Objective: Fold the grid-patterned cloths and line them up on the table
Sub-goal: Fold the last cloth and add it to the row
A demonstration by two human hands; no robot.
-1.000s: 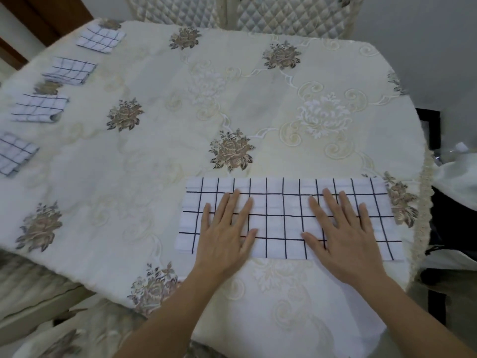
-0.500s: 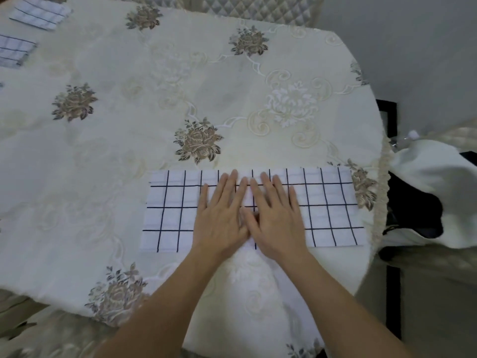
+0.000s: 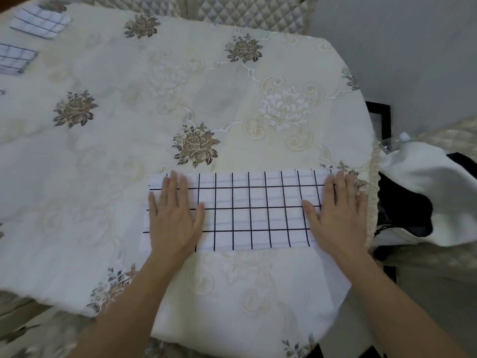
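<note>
- Cream tablecloth (image 3: 232,99) with embroidered flowers covers the table; both hands work near its front edge.
- Flat and with straight fingers, the left hand (image 3: 173,218) presses the left end of the long grid cloth (image 3: 253,210) and grips nothing.
- On the right end, the right hand (image 3: 335,215) presses in the same flat way, well apart from the left hand.
- Between the hands, the long grid cloth lies as a strip along the near table edge.
- At the far left lie a folded grid cloth (image 3: 40,21) and a second folded cloth (image 3: 14,59), near each other.
- Behind the table stands a quilted chair back (image 3: 232,11).
</note>
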